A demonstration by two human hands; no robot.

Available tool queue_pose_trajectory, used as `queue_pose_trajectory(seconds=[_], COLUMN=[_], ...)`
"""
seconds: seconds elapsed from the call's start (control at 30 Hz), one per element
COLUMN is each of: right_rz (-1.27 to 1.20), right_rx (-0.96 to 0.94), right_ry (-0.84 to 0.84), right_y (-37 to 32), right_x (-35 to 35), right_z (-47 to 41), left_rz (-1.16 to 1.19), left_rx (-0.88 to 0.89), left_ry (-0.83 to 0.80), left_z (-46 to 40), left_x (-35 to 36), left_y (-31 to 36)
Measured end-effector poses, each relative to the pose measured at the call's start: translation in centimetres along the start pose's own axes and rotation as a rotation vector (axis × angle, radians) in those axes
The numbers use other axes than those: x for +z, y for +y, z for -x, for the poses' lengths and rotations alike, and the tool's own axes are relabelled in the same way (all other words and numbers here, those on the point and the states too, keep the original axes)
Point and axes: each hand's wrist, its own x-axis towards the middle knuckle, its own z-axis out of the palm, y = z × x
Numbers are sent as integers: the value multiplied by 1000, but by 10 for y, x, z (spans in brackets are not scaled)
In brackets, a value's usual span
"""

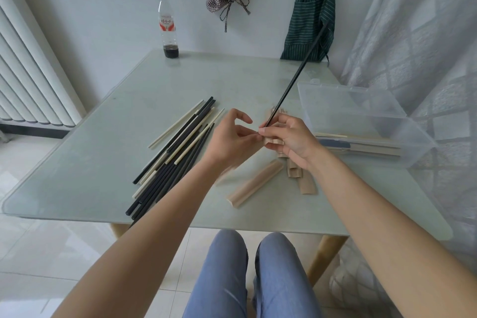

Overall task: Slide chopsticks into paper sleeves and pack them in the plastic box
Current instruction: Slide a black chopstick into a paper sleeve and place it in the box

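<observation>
glossy glass table; clear plastic box; matt paper sleeves.

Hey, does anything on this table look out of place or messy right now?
Mostly tidy. The loose pile of black and pale wooden chopsticks lies fanned out, and a few black ends poke past the near edge of the glass table, so they might slip off. Nothing looks spilled or broken.

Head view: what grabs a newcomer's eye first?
Both hands meet at table centre: the right hand grips a black chopstick slanting up and away, and the left hand pinches the paper sleeve at its lower end. Left lies a chopstick pile; right, an open plastic box.
</observation>
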Motion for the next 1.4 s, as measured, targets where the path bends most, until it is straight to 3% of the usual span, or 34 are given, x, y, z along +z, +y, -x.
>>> queue_pose_trajectory(seconds=[0.1, 0.27, 0.5, 0.7, 0.87, 1.03, 1.2, 1.4], right_rz=[-8, -108, -56, -219, -99, -244, -77, -17], right_rx=[0, -170, -170, -200, -174, -204, -207, -233], right_ry=[32, 220, 156, 297, 170, 364, 239, 235], right_y=[1, 2, 7, -3, -4, -14, -5, -6], right_x=[-2, -5, 6, -8, 2, -19, 2, 2], right_z=[-3, -8, -1, -5, 1, -4, -2, -3], left_rz=[-36, -41, -75, -106, -93, -183, -148, -26], left_rx=[-16, -30, 10, 10, 46, 39, 56, 11], left_ry=[-13, 4, 22, 1, 2, 4, 0, -27], left_z=[0, -3, -9, -10, -14, -14, -16, -12], left_x=[-1, -6, -7, -11, -4, -11, -2, -8], left_y=[0, -1, 3, 3, 11, 9, 11, 11])
